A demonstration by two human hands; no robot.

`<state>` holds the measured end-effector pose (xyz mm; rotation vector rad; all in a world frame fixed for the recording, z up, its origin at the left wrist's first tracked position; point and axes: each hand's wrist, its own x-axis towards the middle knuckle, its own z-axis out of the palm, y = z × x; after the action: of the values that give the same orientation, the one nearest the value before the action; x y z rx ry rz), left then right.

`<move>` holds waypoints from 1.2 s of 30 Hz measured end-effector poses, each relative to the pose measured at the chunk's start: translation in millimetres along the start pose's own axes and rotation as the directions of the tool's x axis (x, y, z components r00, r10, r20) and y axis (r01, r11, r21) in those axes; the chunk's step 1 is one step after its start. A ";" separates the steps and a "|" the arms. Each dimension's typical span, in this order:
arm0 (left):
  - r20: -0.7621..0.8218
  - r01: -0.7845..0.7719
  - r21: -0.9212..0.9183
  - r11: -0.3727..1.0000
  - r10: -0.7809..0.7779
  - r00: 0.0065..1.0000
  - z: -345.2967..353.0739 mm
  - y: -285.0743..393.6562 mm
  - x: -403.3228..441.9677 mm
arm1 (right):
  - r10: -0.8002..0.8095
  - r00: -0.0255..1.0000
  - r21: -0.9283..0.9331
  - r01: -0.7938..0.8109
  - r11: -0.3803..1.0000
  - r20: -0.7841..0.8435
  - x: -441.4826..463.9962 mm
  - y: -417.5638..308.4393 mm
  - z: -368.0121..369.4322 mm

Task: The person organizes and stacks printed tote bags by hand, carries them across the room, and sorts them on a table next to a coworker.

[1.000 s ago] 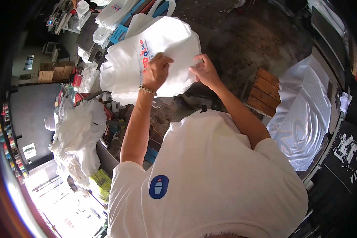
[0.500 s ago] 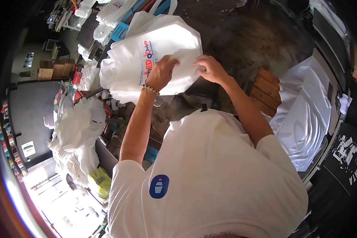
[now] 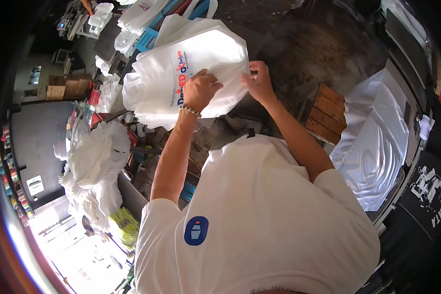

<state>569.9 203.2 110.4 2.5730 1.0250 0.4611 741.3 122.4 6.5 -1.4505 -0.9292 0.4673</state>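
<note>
A thick stack of white bags lies ahead of me, its top one printed in red and blue. My left hand, with a beaded bracelet at the wrist, is over the print. Its thumb and fingers are pinched together on the top bag, where the white material is raised in a fold. At the stack's right edge is my right hand, its fingers curled and closed on the edge of the top bag. How many layers it grips is hidden.
More white bags and a blue plastic basket are behind the stack. Piled white material stands at left. A wooden slatted board and glossy white sheeting are at right. Another person's hand shows at the far upper left.
My left hand has shifted slightly right and down across the print. My right hand has turned more upright at the bag's edge, and the top bag's right side is more wrinkled.
</note>
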 end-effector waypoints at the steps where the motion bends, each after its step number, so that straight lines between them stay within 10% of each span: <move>1: 0.003 -0.003 -0.001 1.000 0.003 1.000 -3.3 -0.7 1.4 | 0.002 1.000 -0.001 -0.002 1.000 -0.004 -2.1 7.4 -1.8; 3: 0.110 0.080 -0.131 0.988 -0.065 0.992 -13.2 -3.3 5.0 | 0.440 0.880 0.375 -0.474 0.796 0.180 -2.3 -8.7 -9.0; 10: -0.051 -0.193 -0.154 0.969 0.187 0.981 -3.9 -17.5 11.7 | 0.347 0.848 0.176 -0.443 0.879 0.401 6.3 -1.2 -16.0; 15: 0.026 -0.227 -0.047 0.973 0.228 0.973 -6.3 12.7 1.9 | 0.306 0.903 0.537 -0.426 0.728 0.302 19.9 -14.1 1.3; 19: -0.140 -0.227 -0.042 0.973 0.219 0.966 4.4 -11.7 10.5 | 0.376 0.859 0.389 -0.497 0.776 0.347 24.0 -10.1 -17.2; 20: -0.140 -0.234 -0.092 0.968 0.221 0.965 -3.8 -5.0 12.3 | 0.091 0.919 0.053 -0.120 0.991 0.383 23.7 8.2 -24.1; 21: -0.138 -0.240 -0.141 0.960 0.221 0.965 -9.4 -0.1 12.0 | -0.166 0.845 -0.249 0.330 0.911 0.509 22.7 12.3 -26.8; 25: 0.128 -0.164 -0.046 0.985 0.169 0.977 7.6 -20.7 8.7 | -0.196 0.867 -0.447 0.416 0.792 0.459 13.1 8.8 -25.7; 31: 0.073 -0.182 0.006 0.983 0.181 0.981 12.7 -0.4 7.0 | -0.275 0.890 -0.266 0.383 0.885 0.365 22.9 -0.9 -13.3; 36: 0.101 -0.156 -0.009 0.988 0.156 0.983 11.5 -15.9 14.9 | -0.046 0.990 -0.077 0.057 0.995 0.137 19.3 -12.3 -5.8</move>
<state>575.4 222.5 96.0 2.6574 0.7918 0.3650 754.0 132.2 23.8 -1.4773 -1.1018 0.4989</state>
